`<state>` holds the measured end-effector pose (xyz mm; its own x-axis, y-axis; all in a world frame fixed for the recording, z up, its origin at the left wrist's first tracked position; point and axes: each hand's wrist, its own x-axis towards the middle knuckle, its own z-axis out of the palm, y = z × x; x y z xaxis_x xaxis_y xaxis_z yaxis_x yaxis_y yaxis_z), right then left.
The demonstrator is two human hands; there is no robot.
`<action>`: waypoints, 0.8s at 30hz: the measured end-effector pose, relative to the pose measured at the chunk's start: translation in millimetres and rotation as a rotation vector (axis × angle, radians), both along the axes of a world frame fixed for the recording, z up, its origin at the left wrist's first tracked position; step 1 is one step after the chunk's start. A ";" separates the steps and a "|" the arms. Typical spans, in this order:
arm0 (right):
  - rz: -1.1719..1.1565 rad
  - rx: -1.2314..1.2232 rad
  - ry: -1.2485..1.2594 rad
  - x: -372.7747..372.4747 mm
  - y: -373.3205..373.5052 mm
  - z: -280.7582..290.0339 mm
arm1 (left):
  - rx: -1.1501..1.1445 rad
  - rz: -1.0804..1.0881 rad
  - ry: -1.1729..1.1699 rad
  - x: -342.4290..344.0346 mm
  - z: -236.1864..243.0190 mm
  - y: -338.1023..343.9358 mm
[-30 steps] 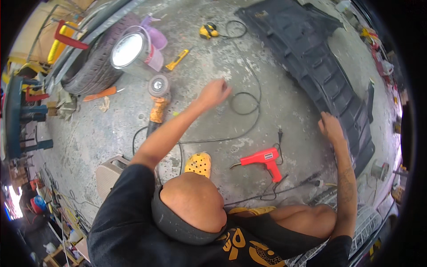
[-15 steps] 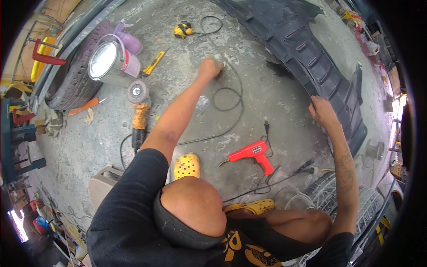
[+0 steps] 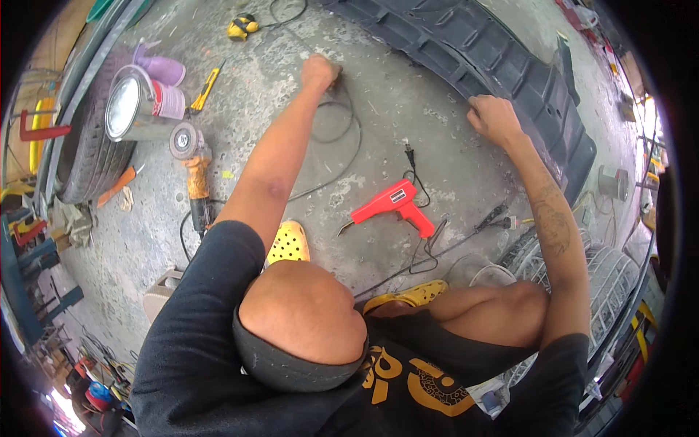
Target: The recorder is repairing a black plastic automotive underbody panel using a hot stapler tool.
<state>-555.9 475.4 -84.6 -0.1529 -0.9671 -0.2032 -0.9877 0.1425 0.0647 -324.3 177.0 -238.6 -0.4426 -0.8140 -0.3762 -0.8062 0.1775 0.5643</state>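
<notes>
My left hand reaches far forward, low over the concrete floor, with its fingers curled down. Whatever it grips is hidden, though a thin dark cable runs close beside it. Ahead and to the right stretches a large black ribbed plastic panel. My right hand is closed on the panel's near edge, its fingertips partly out of sight. Between my arms a red pistol-shaped tool with a thin metal tip and a black cord lies on the floor.
To the left lie an orange angle grinder, a metal paint can, a yellow utility knife and a tire. A yellow-black tape measure is farther off. More tires stand beside my right arm.
My view has shifted, so the floor items appear farther left and up. My left hand is slightly farther right against the cable loop. A dark flap below the panel's edge no longer shows.
</notes>
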 end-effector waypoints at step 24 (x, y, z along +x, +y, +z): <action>0.124 0.280 -0.233 39.5 -53.8 -86.2 | 0.108 -0.446 -0.459 404.4 104.1 139.5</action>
